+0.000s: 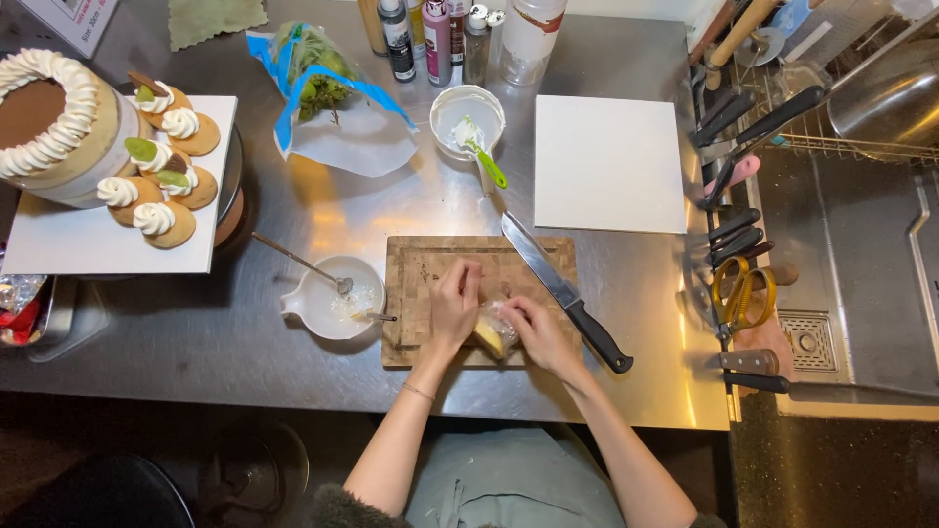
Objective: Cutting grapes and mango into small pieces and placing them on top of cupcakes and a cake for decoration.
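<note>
Lemon piece, yellow, partly in clear wrap; lies at the front edge of the board, between both hands

- Left hand: fingers curled down onto the board just beside the wrap, touching its edge; whether they pinch it cannot be told
- Right hand: fingers closed on the wrap and the piece from the right
- Handling judgement: the film looks slippery, so a firm pinch near the fruit with the other hand peeling away suits best; keep wrists away from the knife, which lies slantwise over the board's right corner, blade up-left, black handle toward the person
- White bowl with spoon, touching the board's left side
- White cup with green-handled spatula, behind the board

Packages and signs
- Bag, clear with blue trim, greens inside, lying open at back centre of the tabletop
- Bottles, a row at the back edge; dark, pink and clear, labels too small to tell
- White square sheet, blank, right of the cup
- Card, white, far back left corner, cut off by the frame
- Foil wrapper, red and silver, at the left edge
</note>
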